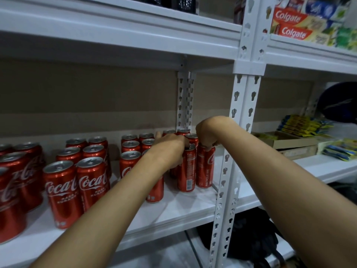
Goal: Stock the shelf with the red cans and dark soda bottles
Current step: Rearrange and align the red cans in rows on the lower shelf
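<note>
At the right end of the white shelf [185, 206], close against the perforated upright [228, 167], both hands were setting cans down side by side. The left hand [170, 149] was closed over the top of one red can [188, 171], and the right hand [207, 137] pinched the rim of a second can [205, 167] just beside it; both cans stood upright with their bases apparently on the shelf. More red cans [77, 182] filled the shelf to the left in small blocks, and a short row [135, 146] stood behind the hands. No dark soda bottles could be made out in this view, so that part of the job seemed not yet begun. To finish this step cleanly, each can should have been eased flush against its neighbour before the fingers let go, straight upward so nothing tipped. The second can stood near the upright and the shelf's front edge, so nudging it back a little seemed wise. Turning the labels forward, as on the cans at the left, would have kept the display tidy.
</note>
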